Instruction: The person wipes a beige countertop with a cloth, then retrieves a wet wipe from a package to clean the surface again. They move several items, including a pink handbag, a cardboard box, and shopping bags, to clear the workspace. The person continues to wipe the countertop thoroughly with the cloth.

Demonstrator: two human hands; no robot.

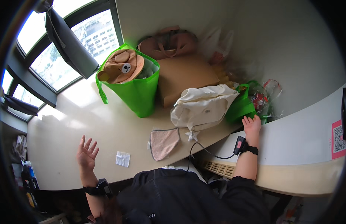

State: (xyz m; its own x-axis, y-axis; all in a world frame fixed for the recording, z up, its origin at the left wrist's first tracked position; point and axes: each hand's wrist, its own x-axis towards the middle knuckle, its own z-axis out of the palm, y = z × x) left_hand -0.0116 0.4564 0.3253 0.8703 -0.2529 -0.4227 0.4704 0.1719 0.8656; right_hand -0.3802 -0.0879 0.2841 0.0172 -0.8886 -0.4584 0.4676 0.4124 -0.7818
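Note:
My left hand (87, 154), palm up with fingers apart, holds nothing above the desk's left part; a white folded tissue (123, 159) lies to its right. My right hand (252, 125) is raised, palm up and empty, near a small green bag (240, 107) and the white desk section; whether it touches the bag I cannot tell. Between my hands a pink cloth with grey edging (164, 143) lies on the beige desk (63, 140). Behind it stands a cream-white bag (203, 107) with a star-shaped charm (192, 135). Each wrist wears a strapped black device.
A tall green bag (136, 95) holding a brown bear-faced cap (124, 67) stands at the back, beside a cardboard box (187, 72). A pinkish-brown handbag (173, 42) and clear plastic bags (217, 44) lie behind. A black cable (212, 154) runs from my right wrist device towards my body. Windows are at left.

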